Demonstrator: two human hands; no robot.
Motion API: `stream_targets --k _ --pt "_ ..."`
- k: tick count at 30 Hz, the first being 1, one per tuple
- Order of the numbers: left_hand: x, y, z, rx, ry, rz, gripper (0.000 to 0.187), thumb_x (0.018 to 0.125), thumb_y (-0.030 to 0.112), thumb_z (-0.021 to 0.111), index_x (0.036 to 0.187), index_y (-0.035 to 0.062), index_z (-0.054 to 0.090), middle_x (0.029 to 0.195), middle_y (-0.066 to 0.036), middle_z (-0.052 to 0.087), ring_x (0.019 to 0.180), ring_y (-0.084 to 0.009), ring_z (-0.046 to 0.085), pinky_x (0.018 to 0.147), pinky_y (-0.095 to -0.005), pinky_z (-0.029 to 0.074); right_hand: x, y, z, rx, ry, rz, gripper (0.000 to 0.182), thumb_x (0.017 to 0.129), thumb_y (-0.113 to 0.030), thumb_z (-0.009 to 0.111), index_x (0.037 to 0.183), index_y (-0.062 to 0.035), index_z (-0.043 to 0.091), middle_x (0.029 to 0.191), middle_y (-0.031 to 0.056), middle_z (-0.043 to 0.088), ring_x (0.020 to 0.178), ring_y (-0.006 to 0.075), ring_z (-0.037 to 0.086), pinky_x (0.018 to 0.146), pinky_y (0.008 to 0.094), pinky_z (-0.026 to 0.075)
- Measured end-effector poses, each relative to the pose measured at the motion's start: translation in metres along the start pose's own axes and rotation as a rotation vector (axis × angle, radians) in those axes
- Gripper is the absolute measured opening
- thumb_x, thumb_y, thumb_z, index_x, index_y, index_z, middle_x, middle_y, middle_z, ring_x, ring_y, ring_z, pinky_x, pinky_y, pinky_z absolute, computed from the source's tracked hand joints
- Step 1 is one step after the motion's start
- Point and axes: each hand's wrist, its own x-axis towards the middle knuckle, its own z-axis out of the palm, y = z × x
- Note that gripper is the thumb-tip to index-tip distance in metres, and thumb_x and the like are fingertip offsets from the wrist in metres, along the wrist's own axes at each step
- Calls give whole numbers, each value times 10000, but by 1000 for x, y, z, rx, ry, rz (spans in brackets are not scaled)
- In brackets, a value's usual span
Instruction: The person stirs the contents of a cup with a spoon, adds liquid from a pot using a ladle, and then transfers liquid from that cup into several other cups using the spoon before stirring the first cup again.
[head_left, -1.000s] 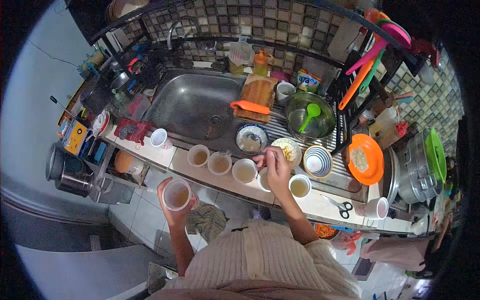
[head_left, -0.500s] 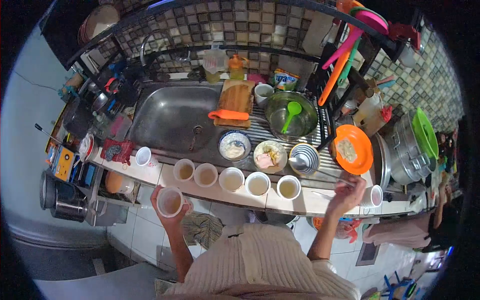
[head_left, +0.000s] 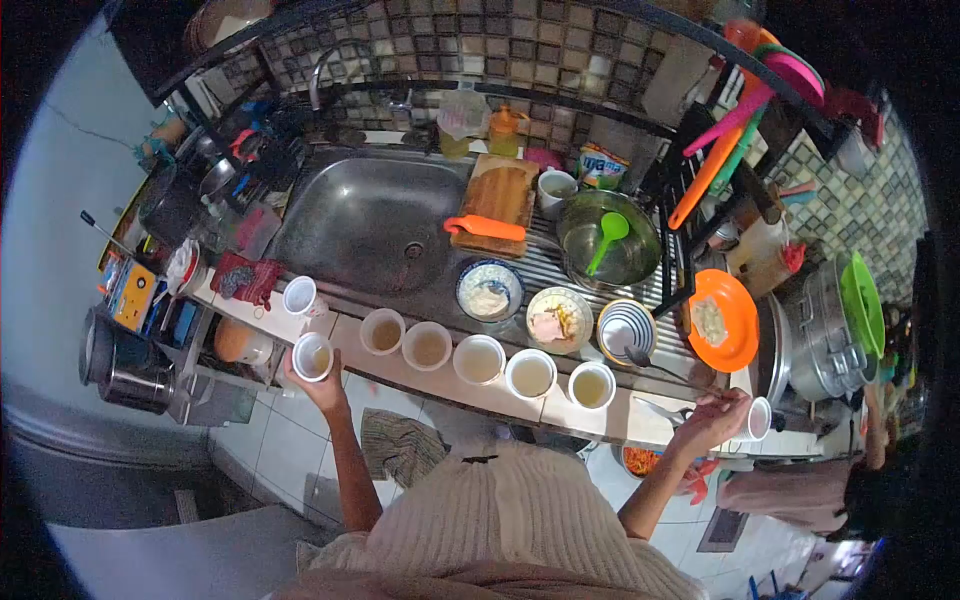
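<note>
At the counter's left part, my left hand [head_left: 327,390] is wrapped round a plastic cup [head_left: 313,357] with some liquid in it. Over the right end, my right hand [head_left: 712,420] is closed round the handle of a metal spoon [head_left: 660,366], whose bowl end is at the striped bowl [head_left: 628,332]. Between the hands stand several cups of pale liquid, one of them a cup [head_left: 531,373] near the middle. A white cup [head_left: 759,418] is beside my right hand. Bowls with white food [head_left: 489,290] and pinkish food [head_left: 558,321] sit behind the row.
Behind is a steel sink [head_left: 350,220], with a wooden board [head_left: 499,195] and an orange-handled tool [head_left: 485,228]. A steel pot [head_left: 570,240] holds a green ladle [head_left: 608,240]. An orange plate [head_left: 738,330] lies right; another person's clothing [head_left: 790,493] shows at lower right.
My left hand has moved left and slightly up with its cup, near the counter edge. The spoon in my right hand has shifted at the striped bowl. The view has turned slightly.
</note>
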Motion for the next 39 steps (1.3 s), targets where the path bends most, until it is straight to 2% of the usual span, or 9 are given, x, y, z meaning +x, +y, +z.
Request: stream_targets --k 4,14,20,23,25,26,33,35,39 --pt "7 -25 3 103 -35 115 757 608 5 752 1202 52 287 1169 -103 364 1085 -212 391 922 -335 343 1 3 7 -7 17 -19 267 896 -299 409 792 -55 441 673 20 449 422 69 414 360 160 317" --pt "20 -35 27 135 -136 53 747 590 35 770 1180 42 312 1108 -99 445 1040 -212 450 887 -340 375 9 3 11 24 85 -2 367 917 -387 344 791 -54 434 666 9 400 348 70 338 304 158 288" --pt "15 -35 18 202 -170 189 759 609 15 741 1215 32 285 1188 -122 382 1086 -227 413 934 -350 331 11 7 10 -43 106 91 396 913 -418 344 709 -85 403 614 -6 361 347 56 329 290 163 240" --pt "22 -61 -13 85 -166 247 664 731 47 647 1252 19 237 1213 -132 373 1127 -221 373 969 -339 290 6 5 16 -56 105 81 404 912 -421 347 680 -93 387 601 -12 347 345 52 323 290 172 239" --pt "38 -81 -34 -5 17 39 666 742 -26 582 1277 23 188 1256 -156 325 1159 -247 343 994 -364 249 4 2 19 -53 88 68 403 910 -425 350 685 -94 392 599 -12 347 342 53 321 291 174 242" --pt "46 -86 -42 31 -15 47 658 760 -22 567 1281 22 167 1266 -169 316 1196 -252 309 999 -368 244 3 1 21 -50 69 55 402 908 -430 352 689 -95 396 597 -12 348 339 55 319 291 177 245" --pt "88 -57 -16 155 -244 132 816 670 -47 647 1295 33 128 1331 -181 244 1235 -264 268 1022 -350 213 5 6 8 -85 63 60 384 917 -406 341 715 -88 416 628 0 386 329 59 328 298 182 268" --pt "99 -70 -9 25 -237 37 907 611 -78 669 1312 77 115 1333 -155 227 1235 -252 265 1018 -342 221 -1 -6 18 -76 112 100 374 910 -395 379 679 -103 418 556 -45 330 381 24 247 323 162 198" --pt "104 -72 4 10 -249 131 881 626 -32 692 1300 61 133 1210 -119 385 1089 -219 426 908 -307 357 -8 -1 6 -60 30 181 361 921 -367 346 732 -70 428 648 13 416 354 57 350 309 175 269"
